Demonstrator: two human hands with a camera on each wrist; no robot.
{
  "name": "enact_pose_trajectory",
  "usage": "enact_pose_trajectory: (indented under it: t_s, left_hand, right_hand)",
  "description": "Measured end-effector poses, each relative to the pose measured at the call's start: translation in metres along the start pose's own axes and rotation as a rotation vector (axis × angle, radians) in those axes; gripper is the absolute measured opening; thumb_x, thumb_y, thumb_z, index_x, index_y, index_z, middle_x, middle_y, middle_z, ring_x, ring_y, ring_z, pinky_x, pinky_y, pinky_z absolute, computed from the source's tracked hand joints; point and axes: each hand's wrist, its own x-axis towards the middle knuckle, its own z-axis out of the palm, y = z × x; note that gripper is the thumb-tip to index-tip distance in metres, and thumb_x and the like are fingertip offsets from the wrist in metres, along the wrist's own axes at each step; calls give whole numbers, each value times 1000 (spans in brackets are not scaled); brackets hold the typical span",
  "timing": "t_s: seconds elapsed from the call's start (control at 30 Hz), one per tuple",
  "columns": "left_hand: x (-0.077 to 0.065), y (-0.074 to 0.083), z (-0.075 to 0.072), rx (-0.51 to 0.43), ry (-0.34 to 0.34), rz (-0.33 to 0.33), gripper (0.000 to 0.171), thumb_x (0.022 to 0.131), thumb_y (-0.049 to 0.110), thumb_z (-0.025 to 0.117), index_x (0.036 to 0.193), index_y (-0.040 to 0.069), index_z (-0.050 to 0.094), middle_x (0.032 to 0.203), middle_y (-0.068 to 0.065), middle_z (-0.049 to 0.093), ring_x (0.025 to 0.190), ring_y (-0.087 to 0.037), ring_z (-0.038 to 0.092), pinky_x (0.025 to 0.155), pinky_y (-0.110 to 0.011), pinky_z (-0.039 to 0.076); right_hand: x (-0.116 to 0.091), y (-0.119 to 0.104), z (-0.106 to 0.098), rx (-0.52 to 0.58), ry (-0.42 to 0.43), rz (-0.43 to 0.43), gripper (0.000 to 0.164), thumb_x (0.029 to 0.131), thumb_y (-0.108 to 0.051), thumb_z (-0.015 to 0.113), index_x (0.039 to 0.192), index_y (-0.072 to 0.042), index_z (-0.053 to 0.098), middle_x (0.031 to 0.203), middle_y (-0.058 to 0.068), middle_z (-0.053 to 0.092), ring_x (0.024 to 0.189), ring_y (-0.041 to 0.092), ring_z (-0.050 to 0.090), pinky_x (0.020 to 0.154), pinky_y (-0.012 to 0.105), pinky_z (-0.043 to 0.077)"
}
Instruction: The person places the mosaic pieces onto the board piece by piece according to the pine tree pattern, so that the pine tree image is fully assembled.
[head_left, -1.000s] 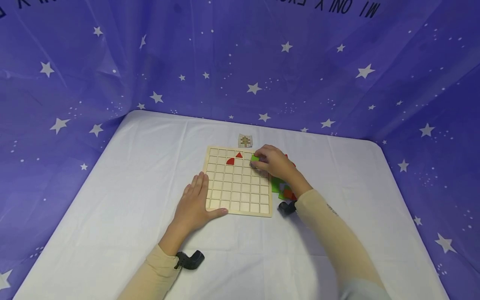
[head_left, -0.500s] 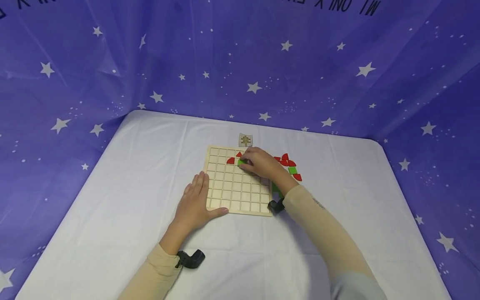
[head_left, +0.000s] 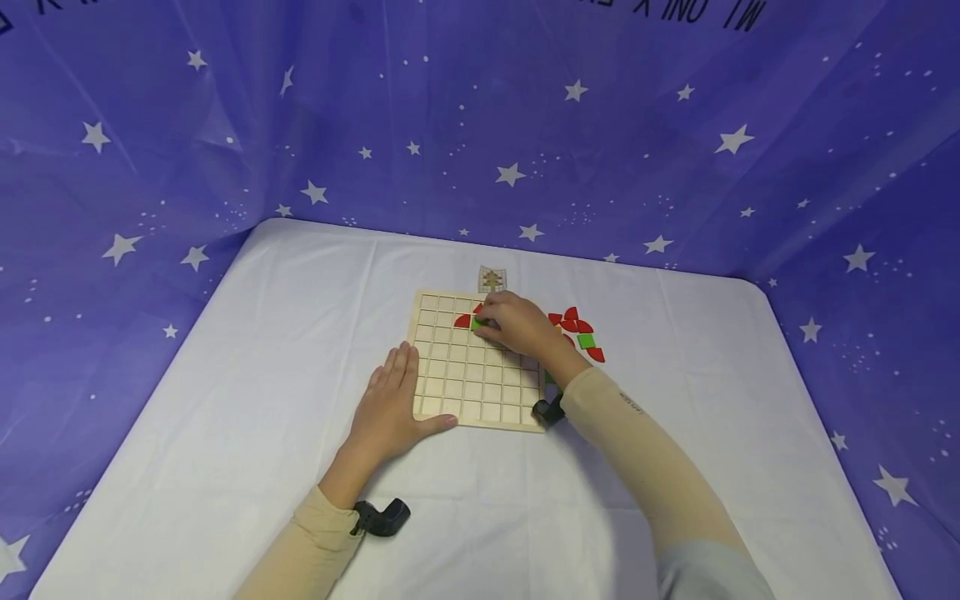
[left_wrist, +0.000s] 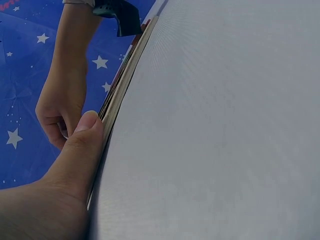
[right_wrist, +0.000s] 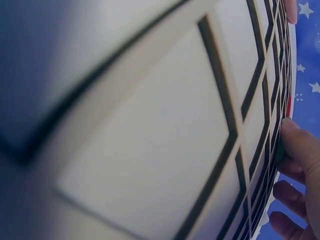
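A wooden grid board lies on the white cloth. My left hand rests at its lower left corner, straight fingers along the left side and the thumb against the near edge. My right hand pinches a small green square tile over the board's upper part; whether the tile sits fully in its cell is hidden. Just left of it is a red quarter-circle tile, and a red triangle tile, partly covered, lies above. In the right wrist view, the thumb and curled fingers meet at the board's far side.
Loose red quarter-circle tiles and a green square tile lie right of the board, others partly behind the right forearm. A small card with a tree pattern lies beyond the board. A starry blue curtain surrounds the table.
My right hand has carried the green tile leftward from the board's right side to beside the red quarter-circle, uncovering loose tiles on the right. The left hand has stayed put.
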Motion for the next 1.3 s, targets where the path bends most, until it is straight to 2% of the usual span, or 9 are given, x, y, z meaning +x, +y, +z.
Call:
enact_pose_trajectory:
  t_s: [0.2, 0.4, 0.67, 0.9, 1.07, 1.3]
  left_hand:
    - [0, 1, 0, 7, -9, -7, 128, 76, 76, 66, 157, -3, 6, 167, -19, 2, 156, -35, 4, 125, -52, 12]
    - [0, 1, 1, 12, -11, -4, 128, 76, 76, 65, 157, -4, 6, 167, -18, 1, 155, -35, 4, 125, -53, 13]
    - [-1, 1, 0, 8, -14, -12, 129, 76, 77, 64, 157, -3, 5, 167, -18, 1, 156, -35, 3, 125, -52, 13]
    - [-1, 1, 0, -2, -14, -13, 129, 76, 77, 65, 157, -3, 5, 167, -18, 1, 155, -35, 4, 125, -52, 13]
    - [-1, 1, 1, 3, -16, -12, 129, 76, 78, 63, 158, -2, 5, 167, -18, 0, 155, -35, 4, 125, -52, 12]
    - [-1, 0, 2, 11, -19, -13, 129, 76, 79, 63, 158, -2, 4, 167, -17, -1, 156, -35, 3, 125, -52, 12]
  right_hand:
    - [0, 0, 0, 12, 16, 4, 25, 91, -37, 71, 109, -20, 77, 106, -4, 67, 96, 13, 60, 82, 33, 54]
    - [0, 1, 0, 50, 16, 44, 24, 91, -38, 71, 107, -20, 78, 108, -4, 66, 100, 15, 59, 86, 35, 53]
    - [1, 3, 2, 42, 42, 40, 23, 91, -37, 72, 105, -21, 78, 107, -4, 68, 101, 18, 57, 89, 38, 51]
    - [2, 3, 3, 58, 48, 105, 21, 89, -39, 73, 103, -24, 79, 108, -5, 69, 105, 21, 54, 92, 42, 46]
    - [0, 2, 3, 86, 58, 149, 22, 89, -40, 73, 105, -26, 79, 110, -6, 69, 107, 22, 50, 93, 43, 41]
    - [-1, 2, 5, 76, 60, 143, 25, 92, -41, 70, 109, -25, 77, 113, -5, 67, 108, 21, 50, 95, 43, 43]
